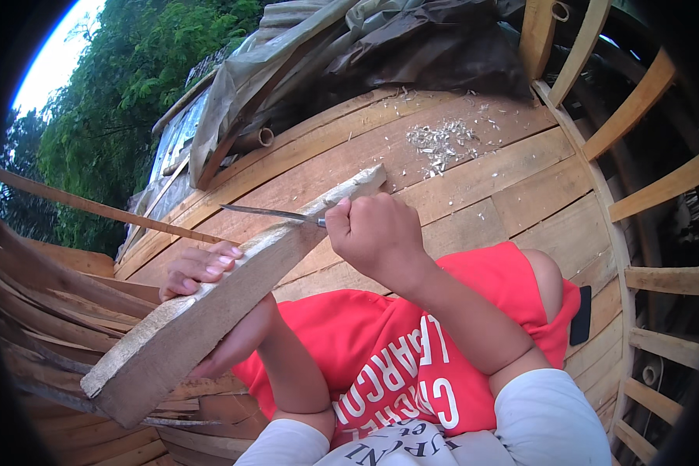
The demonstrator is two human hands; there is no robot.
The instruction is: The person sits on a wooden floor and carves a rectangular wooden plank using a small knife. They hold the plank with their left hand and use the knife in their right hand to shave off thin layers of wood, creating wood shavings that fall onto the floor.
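A long, pale wooden block (233,307) slants across my lap from near left to far right, its upper face rough and its far end narrowed. My left hand (225,311) is wrapped round it about midway, fingertips showing over the top edge and the palm beneath. In my right hand (377,233), a closed fist, is a knife (268,212); its handle is mostly hidden by the fingers. The thin blade points left and lies across the block's upper face, ahead of my left fingers.
Wood shavings (443,144) lie scattered on the plank floor (512,198). A slatted wooden railing (664,279) curves along the right. Dark plastic sheeting (443,54) hangs at the back. Stacked wooden strips (46,311) fill the left side.
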